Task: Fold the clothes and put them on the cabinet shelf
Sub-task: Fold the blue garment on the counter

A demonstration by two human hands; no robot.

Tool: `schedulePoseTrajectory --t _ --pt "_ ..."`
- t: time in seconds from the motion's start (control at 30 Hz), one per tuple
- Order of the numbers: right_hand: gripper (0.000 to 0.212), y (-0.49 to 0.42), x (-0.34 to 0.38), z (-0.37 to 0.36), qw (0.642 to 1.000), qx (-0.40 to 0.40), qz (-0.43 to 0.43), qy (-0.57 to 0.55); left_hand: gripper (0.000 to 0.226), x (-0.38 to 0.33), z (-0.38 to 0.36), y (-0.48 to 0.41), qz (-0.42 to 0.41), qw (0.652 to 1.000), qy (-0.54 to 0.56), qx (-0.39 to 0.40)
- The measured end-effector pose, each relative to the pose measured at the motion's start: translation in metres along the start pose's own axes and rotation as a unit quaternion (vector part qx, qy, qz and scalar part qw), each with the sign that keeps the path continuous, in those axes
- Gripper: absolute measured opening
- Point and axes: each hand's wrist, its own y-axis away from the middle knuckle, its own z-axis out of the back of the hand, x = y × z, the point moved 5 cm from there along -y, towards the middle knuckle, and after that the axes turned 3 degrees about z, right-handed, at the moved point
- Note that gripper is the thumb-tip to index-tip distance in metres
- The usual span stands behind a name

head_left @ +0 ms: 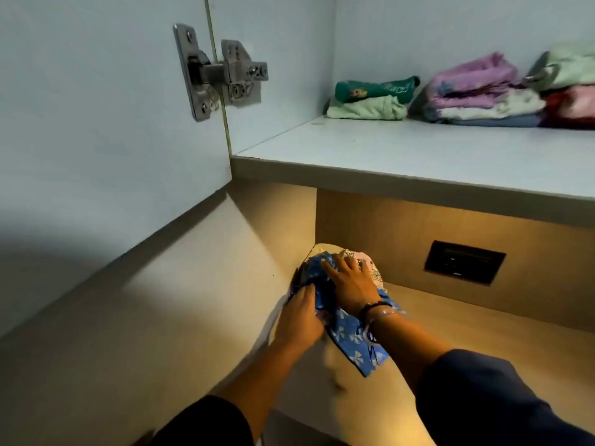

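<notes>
Both hands press on a bundle of clothes: the left hand (301, 317) curls its fingers into the near-left edge of the blue floral garment (349, 333), gripping the cloth, while the right hand (351, 281) lies flat and spread on top of it, palm down, closed on nothing. Beneath the blue cloth a pale printed garment (363, 259) peeks out at the far side; motion blur makes it hard to say how many pieces are in the bundle. It rests on a beige wooden surface (483, 333) in a warmly lit recess, close to the left corner of the back panel, where a dark wall socket (463, 267) is set. Above, the pale blue cabinet shelf (418, 149) carries folded clothes along its back wall: a green pile (373, 98), a pink and lilac stack (476, 88) and, at the right edge, a red and mint stack (570, 88). A metal hinge (219, 72) joins the open cabinet door (96, 107) to the cabinet side
</notes>
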Motion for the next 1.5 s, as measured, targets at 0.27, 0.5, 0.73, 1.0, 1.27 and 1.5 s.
schedulePoseTrajectory --t 0.27,0.5,0.73,1.0,1.27,1.5 --pt "0.035 -0.048 -0.011 -0.015 0.999 0.021 0.022 0.044 0.103 0.011 -0.004 -0.04 0.007 0.997 0.076 -0.025" --pt "0.035 0.01 -0.038 0.064 0.978 -0.101 0.123 -0.135 0.045 -0.005 0.015 -0.049 -0.033 0.99 0.115 -0.072" --pt "0.021 0.141 -0.111 0.139 0.94 -0.007 -0.021 -0.34 0.025 -0.079 0.059 -0.005 -0.094 0.94 0.266 0.19" --pt "0.017 0.273 -0.138 0.18 0.738 -0.136 -0.183 -0.635 0.043 -0.185 0.125 0.091 -0.05 0.884 0.339 0.316" --pt "0.035 0.361 -0.093 0.201 0.817 -0.324 -0.242 -0.412 0.022 -0.29 0.1 0.193 0.025 0.885 0.399 0.238" --pt "0.03 0.419 -0.054 0.216 0.886 -0.305 -0.172 -0.304 0.035 -0.332 0.085 0.246 0.016 0.885 0.375 0.277"
